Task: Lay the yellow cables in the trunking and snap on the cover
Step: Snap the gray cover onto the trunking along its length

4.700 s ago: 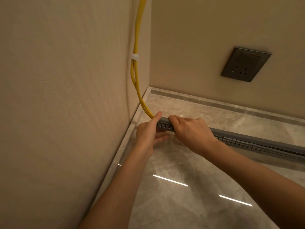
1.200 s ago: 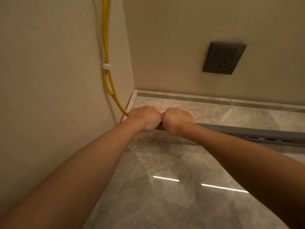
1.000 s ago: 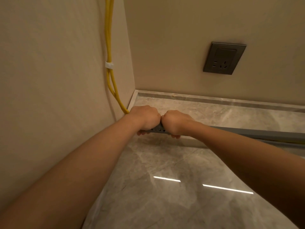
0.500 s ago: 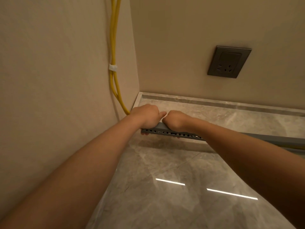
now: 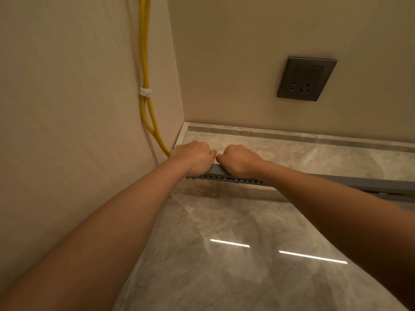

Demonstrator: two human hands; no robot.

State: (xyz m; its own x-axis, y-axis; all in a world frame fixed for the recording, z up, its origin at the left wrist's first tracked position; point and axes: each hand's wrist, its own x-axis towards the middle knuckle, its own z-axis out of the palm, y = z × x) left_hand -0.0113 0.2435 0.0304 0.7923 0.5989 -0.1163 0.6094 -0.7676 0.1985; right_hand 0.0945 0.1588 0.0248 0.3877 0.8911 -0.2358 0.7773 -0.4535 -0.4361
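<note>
Corner of a room, beige wall (image 5: pixel 67 108) filling the left of the frame, glossy grey marble floor (image 5: pixel 224 277) below with two bright light streaks lower centre. Dark grey wall socket (image 5: pixel 306 78) upper right; any marking on its face too small to read. Yellow cables (image 5: pixel 144 52) drop down the left wall from the top edge, bound by a white tie (image 5: pixel 145 92), then part slightly and curve down behind the left hand. Grey trunking (image 5: pixel 235 180) runs from frame centre off toward the right edge, its slotted side facing the camera, the cover (image 5: pixel 370 182) lying along its top. A sliver of yellow shows under the cover at the far right edge. Left hand (image 5: pixel 193 158) knuckles up at the trunking's end, fingers curled over the cover, a fingertip showing just beneath the trunking. Right hand (image 5: pixel 239 161) just beside it, thumbs nearly touching, likewise knuckles up, fingers curled over the cover's far edge, heel on its near edge. Both forearms reach in from the bottom corners, nearly straight. Marble skirting (image 5: pixel 292 136) lines the back wall behind the hands
</note>
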